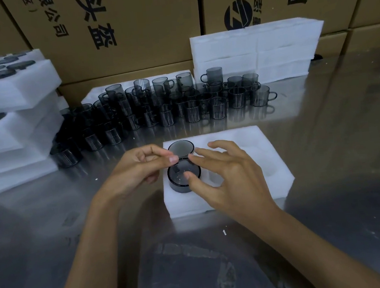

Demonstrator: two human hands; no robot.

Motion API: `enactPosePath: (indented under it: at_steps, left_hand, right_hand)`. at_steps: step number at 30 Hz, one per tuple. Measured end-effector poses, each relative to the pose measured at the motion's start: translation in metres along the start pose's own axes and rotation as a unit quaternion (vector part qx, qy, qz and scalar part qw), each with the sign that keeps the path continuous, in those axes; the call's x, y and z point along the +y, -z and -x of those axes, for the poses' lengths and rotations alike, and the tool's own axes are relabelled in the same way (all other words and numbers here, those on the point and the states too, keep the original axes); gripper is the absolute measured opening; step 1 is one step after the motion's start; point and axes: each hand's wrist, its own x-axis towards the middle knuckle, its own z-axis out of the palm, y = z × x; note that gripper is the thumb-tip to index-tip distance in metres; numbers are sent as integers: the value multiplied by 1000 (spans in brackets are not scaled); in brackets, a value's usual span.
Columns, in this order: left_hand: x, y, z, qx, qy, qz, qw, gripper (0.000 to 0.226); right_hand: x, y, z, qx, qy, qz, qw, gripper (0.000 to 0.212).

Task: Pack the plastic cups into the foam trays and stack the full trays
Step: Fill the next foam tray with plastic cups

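A white foam tray (228, 136) lies on the steel table in front of me. A smoky grey plastic cup (181, 147) sits sunk in its far left pocket. A second smoky cup (178, 177) stands in the near left pocket, part of its wall still above the foam. My left hand (135, 172) pinches thumb and forefinger at that cup's far rim. My right hand (231, 177) has its fingers spread, thumb resting on the cup's near right rim and forefinger by the far rim. The tray's right pockets hold nothing.
Many loose grey cups (167, 106) crowd the table behind the tray. Stacked foam trays with cups (6, 94) stand at the left, and a pile of empty foam trays (256, 49) at the back right. Brown cartons (122, 32) wall off the rear.
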Motion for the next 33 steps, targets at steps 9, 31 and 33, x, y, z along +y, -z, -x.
enactPosePath:
  at_steps: [9,31,33]
  left_hand:
    - [-4,-4,0,-9,46,-13,999,45]
    - [-38,-31,-34,305,-63,3,950,9]
    - [-40,-28,-38,313,-55,2,948,13]
  right_hand:
    - [6,-5,-1,-66,24,68,995,41]
    - [84,-11,-141,-143,-268,-58,951,50]
    - [106,-27,-162,-216,-291,-3,932,63]
